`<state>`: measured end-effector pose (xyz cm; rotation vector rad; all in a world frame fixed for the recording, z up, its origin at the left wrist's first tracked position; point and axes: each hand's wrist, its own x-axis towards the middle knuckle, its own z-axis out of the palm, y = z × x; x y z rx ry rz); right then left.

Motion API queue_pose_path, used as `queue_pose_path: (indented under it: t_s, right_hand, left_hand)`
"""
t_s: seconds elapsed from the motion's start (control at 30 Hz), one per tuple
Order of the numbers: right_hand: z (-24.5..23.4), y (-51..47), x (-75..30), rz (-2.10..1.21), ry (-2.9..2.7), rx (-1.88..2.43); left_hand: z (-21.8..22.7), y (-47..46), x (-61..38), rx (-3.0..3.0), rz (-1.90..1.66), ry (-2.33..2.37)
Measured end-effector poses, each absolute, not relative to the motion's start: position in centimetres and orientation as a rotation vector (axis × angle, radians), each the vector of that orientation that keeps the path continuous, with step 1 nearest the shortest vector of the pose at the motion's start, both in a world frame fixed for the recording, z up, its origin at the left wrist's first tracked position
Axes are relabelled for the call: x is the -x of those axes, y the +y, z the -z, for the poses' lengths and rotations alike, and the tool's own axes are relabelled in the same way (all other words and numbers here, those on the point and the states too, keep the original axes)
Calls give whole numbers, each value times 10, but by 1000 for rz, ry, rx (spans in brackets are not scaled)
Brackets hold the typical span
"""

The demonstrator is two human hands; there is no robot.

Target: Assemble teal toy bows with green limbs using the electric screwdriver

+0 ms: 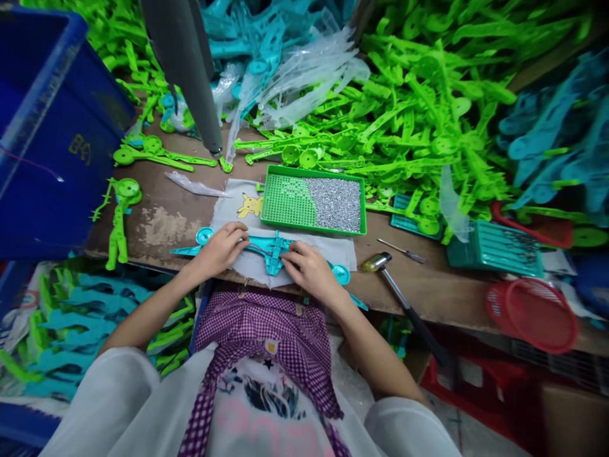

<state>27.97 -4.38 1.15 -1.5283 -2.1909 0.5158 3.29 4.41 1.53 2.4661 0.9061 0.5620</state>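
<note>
At far left stands a deep blue plastic bin (102, 82); yellow handwritten characters (80, 148) mark its side, too unclear for me to read. Below it, a white sack-like sheet (31, 298) carries reddish print, also blurred, beside stacked turquoise and lime-green plastic pieces (90, 317). On the worn brown tabletop (164, 225) lies a jointed lime-green plastic part (124, 206).

Next comes the left hand (223, 249), its bent fingers grasping the left portion of a long turquoise plastic part with round discs and a central crosspiece (273, 252). This part lies at the table's near edge, partly over a pale grey cloth (228, 206) printed with a yellow cartoon figure (250, 205). Under it, the white T-shirt (271, 431) bears large pale-pink characters, which I cannot make out.

Behind the part, a green perforated plastic tray (290, 198) holds small silvery metal pieces (334, 203) heaped in its right half. The right hand (309, 266) touches the part just right of the crosspiece, fingers curled; whether they pinch it, I cannot tell.

Farther right are a black-handled hammer with a yellowish end (397, 282), a slim screwdriver (402, 250) and a round red plastic basket (533, 314).
</note>
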Motion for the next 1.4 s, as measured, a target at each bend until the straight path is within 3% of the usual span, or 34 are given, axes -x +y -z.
queue_pose_path:
  t_s: [0.9, 1.4]
  right_hand:
    - [-8, -41, -287, -419, -2383, 1330]
    - [-13, -40, -287, -540, -2384, 1375]
  left_hand:
    - [-32, 49, -27, -2343, -333, 763]
    - [-26, 40, -40, -2486, -457, 875]
